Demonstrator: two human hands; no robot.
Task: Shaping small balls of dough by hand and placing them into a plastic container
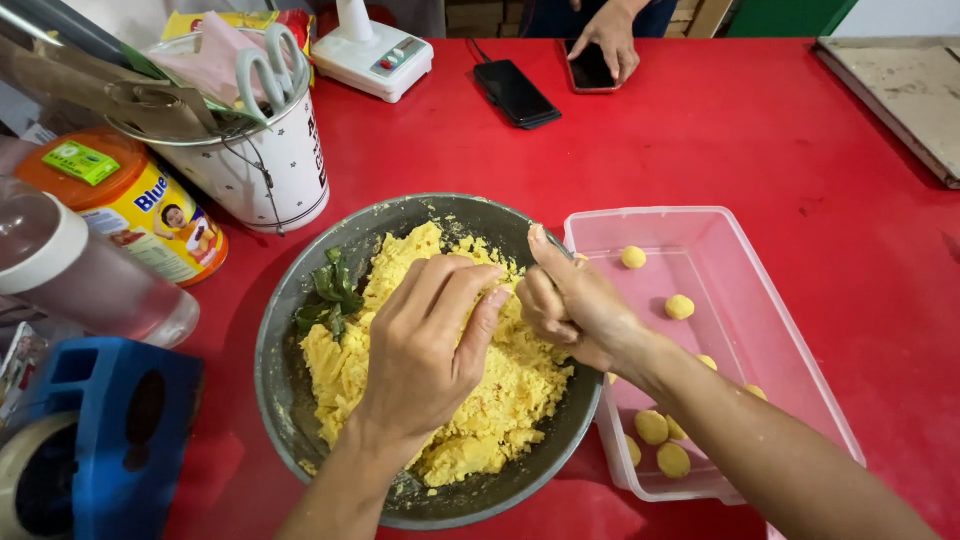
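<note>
- Dough [440, 370] sat crumbly and yellow in the bowl [290, 300].
- Left hand [425, 345] pinched dough, fingers bunched.
- Right hand [570, 305] was curled tight over the bowl's edge beside the tub [790, 340] of balls [680, 307]; couldn't tell what it held.

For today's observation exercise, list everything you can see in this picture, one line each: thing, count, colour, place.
Table: one, red, under everything.
Bowl: one, grey metal, centre front.
Crumbly dough: one mass, yellow, in the bowl.
Leaves: a small bunch, dark green, at the bowl's left inner side.
Tub: one, clear plastic, right of the bowl.
Dough balls: about eight visible, yellow, in the tub.
Phones: two, black, far edge; another person's hand rests on one.
Bucket: one, white, back left, holding scissors.
Tin: one, orange and yellow, left.
Tape dispenser: one, blue, front left.
Left hand: over the dough.
Right hand: at the bowl's right rim, fingers curled.
</note>
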